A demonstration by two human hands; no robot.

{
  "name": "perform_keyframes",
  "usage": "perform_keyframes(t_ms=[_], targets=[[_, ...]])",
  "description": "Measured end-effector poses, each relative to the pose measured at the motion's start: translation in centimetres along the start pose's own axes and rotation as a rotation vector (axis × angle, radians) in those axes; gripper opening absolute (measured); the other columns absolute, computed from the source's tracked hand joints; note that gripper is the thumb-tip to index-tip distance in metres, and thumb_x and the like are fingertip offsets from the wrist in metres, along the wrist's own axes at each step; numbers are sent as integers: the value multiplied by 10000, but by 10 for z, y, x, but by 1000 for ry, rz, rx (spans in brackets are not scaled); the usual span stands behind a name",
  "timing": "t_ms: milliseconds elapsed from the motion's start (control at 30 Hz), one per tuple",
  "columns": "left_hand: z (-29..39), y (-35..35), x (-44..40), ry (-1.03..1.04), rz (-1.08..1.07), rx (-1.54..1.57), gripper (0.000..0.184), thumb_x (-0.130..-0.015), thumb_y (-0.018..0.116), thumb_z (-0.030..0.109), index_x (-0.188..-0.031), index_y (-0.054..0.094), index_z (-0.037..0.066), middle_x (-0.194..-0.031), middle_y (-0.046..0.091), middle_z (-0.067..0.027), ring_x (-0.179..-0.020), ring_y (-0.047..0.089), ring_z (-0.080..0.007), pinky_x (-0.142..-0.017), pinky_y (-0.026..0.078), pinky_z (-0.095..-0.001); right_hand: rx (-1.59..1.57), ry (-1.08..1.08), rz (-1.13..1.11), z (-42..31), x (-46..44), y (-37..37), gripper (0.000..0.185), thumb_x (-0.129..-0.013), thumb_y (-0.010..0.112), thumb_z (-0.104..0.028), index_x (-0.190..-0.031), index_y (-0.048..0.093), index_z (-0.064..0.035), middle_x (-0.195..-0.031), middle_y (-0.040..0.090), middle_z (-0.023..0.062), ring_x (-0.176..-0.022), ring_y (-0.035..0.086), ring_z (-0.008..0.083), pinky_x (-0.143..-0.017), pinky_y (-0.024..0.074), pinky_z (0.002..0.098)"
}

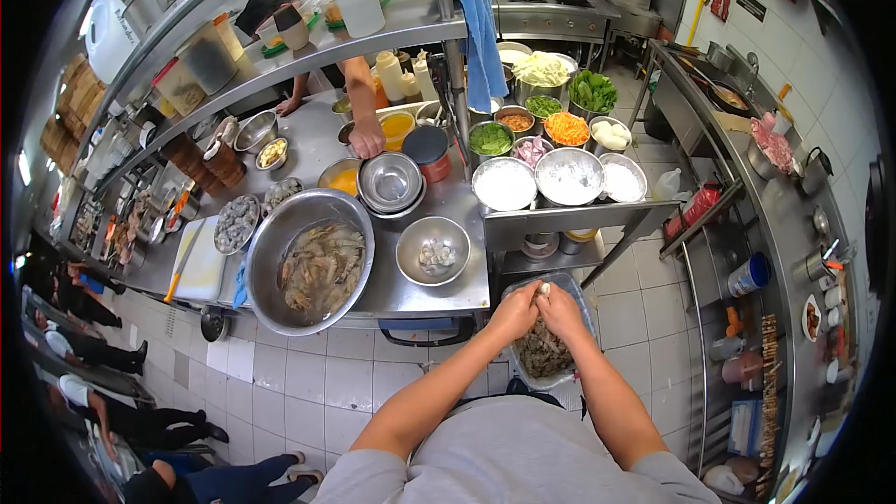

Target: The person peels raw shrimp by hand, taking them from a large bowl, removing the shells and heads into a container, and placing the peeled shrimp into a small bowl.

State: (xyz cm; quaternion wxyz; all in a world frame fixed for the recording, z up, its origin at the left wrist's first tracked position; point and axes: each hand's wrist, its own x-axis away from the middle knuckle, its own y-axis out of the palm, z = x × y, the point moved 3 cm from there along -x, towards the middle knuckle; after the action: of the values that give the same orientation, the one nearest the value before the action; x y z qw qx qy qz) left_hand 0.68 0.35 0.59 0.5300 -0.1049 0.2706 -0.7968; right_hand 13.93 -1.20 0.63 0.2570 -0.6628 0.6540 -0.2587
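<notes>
My left hand [516,314] and my right hand [560,312] meet in front of me, fingers pinched together around a small pale shrimp [543,289]. Most of it is hidden by my fingers. Directly below them is a clear plastic tub [586,313] holding a heap of greyish-brown shrimp shells [544,355]. On the steel table to the left, a large metal bowl [266,271] contains whole raw shrimp [322,266] in liquid. Nearer to my hands, a smaller metal bowl [411,257] has a few peeled shrimp [436,257] in it.
A knife [182,266] lies on a white cutting board [205,271]. Beside the board stands a bowl of grey shrimp [237,223]. Ahead are containers of white powder [504,183] and grated carrot [567,129]. Across the table, another person's hand [366,136] is near stacked bowls [390,182].
</notes>
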Motion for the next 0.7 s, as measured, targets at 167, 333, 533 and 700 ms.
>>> perform_keyframes(t_ms=[167, 333, 533, 700], targets=[[-8, -5, -3, -54, -116, 91, 386, -948, 544, 110, -1320, 529, 8, -1081, 694, -167, -868, 682, -234, -751, 537, -337, -5, -61, 10, 2, -3, -10, 294, -880, 456, -253, -983, 588, -12, -991, 646, 244, -952, 593, 448, -818, 461, 533], [22, -37, 2, -349, -540, 894, 553, -970, 563, 121, -1479, 349, 79, -1087, 672, -46, -719, 564, -62, -662, 450, -206, -416, -47, -232, 16, -14, -19, 268, -943, 435, -181, -1078, 601, -19, -945, 660, 132, -869, 621, 219, -806, 492, 346], [32, -47, 7, -392, -447, 1295, 499, -967, 563, 102, -1434, 387, 80, -1242, 614, -144, -853, 647, -164, -736, 525, -264, -601, 172, -220, 63, -16, -12, 278, -941, 483, -179, -1136, 598, -17, -1014, 647, 77, -915, 594, 185, -834, 480, 317], [21, -42, 10, -451, -224, 1266, 384, -954, 562, 56, -1325, 468, 78, -1189, 615, -106, -970, 654, -193, -818, 537, -293, 463, -30, 98, 93, 3, -1, 362, -949, 538, -217, -1247, 574, -14, -1138, 652, 101, -998, 615, 194, -877, 484, 340]])
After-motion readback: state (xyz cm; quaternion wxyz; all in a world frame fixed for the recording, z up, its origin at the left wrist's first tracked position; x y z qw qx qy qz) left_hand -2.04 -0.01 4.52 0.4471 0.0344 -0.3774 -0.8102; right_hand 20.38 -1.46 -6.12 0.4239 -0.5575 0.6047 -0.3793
